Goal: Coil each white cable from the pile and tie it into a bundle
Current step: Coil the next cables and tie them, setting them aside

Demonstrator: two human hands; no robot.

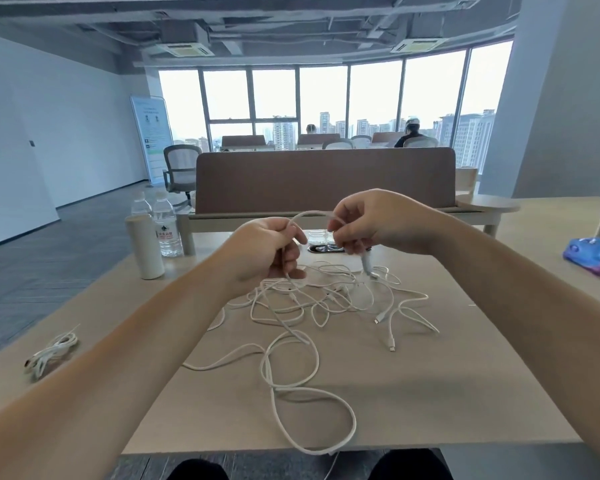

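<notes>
Two hands are raised above the far half of the table [430,393]. The left hand [271,247] has its fingers curled round one white cable [312,213]. The right hand [371,223] pinches the same cable between thumb and fingertips, and a plug end [367,265] hangs just below it. Between the hands the cable forms a single arch, and its free length drops from the left hand to the tabletop.

Below the hands lies one loose pile of white cables [326,296], tangled so that the number of cables in it cannot be told. Long loops run from the pile toward the near edge of the table. One tied bundle [52,351] rests well apart near the left edge.

At the far left corner stand two clear water bottles [167,223] and one white cylindrical flask [144,247], close together. One blue packet [594,256] lies at the far right.

The surface is a pale wood-tone desk with an oval cable port [326,249] near its far edge, backed by a brown partition [326,178]. The room is an open office with grey floor tiles, an exposed ceiling holding two cassette air units, one mesh office chair [181,168], one standing banner [153,133] and a curved window wall facing tower blocks. Two people [411,133] sit at distant desks.
</notes>
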